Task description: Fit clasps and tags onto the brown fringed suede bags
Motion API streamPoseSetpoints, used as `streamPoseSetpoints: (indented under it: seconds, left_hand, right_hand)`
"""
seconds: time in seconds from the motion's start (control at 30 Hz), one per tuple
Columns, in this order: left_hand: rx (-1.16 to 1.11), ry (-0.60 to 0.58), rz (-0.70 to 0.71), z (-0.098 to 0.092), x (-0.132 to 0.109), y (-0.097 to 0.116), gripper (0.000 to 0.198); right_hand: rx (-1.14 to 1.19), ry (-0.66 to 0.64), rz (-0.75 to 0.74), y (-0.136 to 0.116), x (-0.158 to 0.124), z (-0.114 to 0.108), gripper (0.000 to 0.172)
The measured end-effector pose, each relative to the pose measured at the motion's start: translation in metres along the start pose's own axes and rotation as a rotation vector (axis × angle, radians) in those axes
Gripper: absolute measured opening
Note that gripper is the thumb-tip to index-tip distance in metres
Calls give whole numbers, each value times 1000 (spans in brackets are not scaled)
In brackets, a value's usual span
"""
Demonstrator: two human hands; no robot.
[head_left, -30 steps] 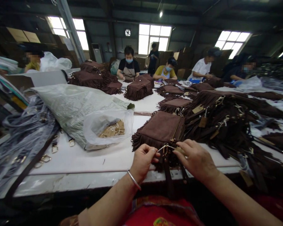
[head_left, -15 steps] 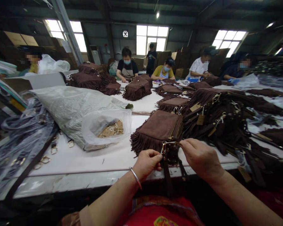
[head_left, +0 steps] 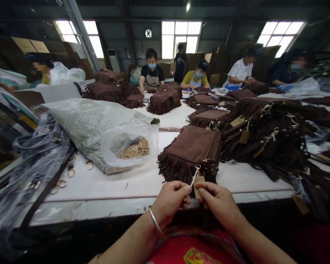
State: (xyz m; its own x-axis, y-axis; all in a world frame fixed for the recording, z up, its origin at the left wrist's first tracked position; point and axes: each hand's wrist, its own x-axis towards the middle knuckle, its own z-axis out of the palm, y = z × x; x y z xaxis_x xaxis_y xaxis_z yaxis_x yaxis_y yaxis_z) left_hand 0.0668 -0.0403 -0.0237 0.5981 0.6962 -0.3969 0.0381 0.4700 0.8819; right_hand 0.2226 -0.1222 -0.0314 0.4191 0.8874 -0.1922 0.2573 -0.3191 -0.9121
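Note:
A dark brown fringed handbag [head_left: 191, 146] lies on the table's near edge in front of me. My left hand [head_left: 176, 194] pinches a white string [head_left: 193, 176] that runs up to the gold ring [head_left: 198, 167] at the bag's near corner. With thumb and fingertips, my right hand [head_left: 213, 196] grips a tan hang tag [head_left: 199, 187] just below that ring. Both hands are close together; the string's lower end is partly hidden by my left fingers.
An open plastic bag [head_left: 110, 146] with tan tags and strings [head_left: 136, 147] lies at the left, beside plastic-wrapped straps [head_left: 44, 146] with metal clasps. Brown fringed bags [head_left: 264, 128] are heaped at the right. Several people work across the table [head_left: 143, 183].
The string was stretched sideways between both hands at the ring. Now my right hand has come down and left onto the tag, and my left hand draws the string downward.

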Motion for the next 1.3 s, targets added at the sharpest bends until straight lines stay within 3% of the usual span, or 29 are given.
streamPoseSetpoints:
  seconds: [0.13, 0.33, 0.43, 0.5, 0.6, 0.67, 0.83, 0.93, 1.0, 1.1, 1.2, 1.3]
  left_hand:
    - [84, 8, 31, 11, 1, 0, 37]
    - [169, 53, 95, 10, 5, -6, 37]
    - [98, 89, 98, 11, 5, -8, 33]
    - [-71, 82, 112, 11, 6, -7, 31]
    - [-386, -96, 79, 10, 8, -2, 31]
    - [-465, -219, 49, 6, 9, 3, 32]
    - [-204, -330, 55, -9, 7, 17, 35]
    - [-242, -479, -3, -14, 1, 20, 40]
    - [-273, -533, 0, -13, -1, 17, 44]
    - [-216, -483, 77, -10, 0, 11, 46]
    - [-87, -384, 139, -9, 4, 14, 45]
    - [127, -233, 139, -15, 5, 27, 36]
  right_hand:
    - [174, -54, 11, -12, 0, 5, 37]
    - [243, -32, 47, -16, 2, 5, 38]
    - [165, -8, 9, -11, 5, 4, 36]
    - [61, 9, -43, -9, 6, 2, 33]
    - [-66, 13, -148, -7, 3, -6, 32]
    - [-72, 31, -189, -8, 0, -15, 33]
    - [98, 138, -154, -16, -5, -30, 34]
    - [129, 178, -221, -19, -5, -22, 35]
    - [94, 128, -297, -17, -5, -13, 35]
    - [-35, 14, -402, -8, -8, -5, 39]
    - [-137, -99, -451, 1, -13, -9, 56]
    - [13, -79, -450, 0, -13, -22, 57]
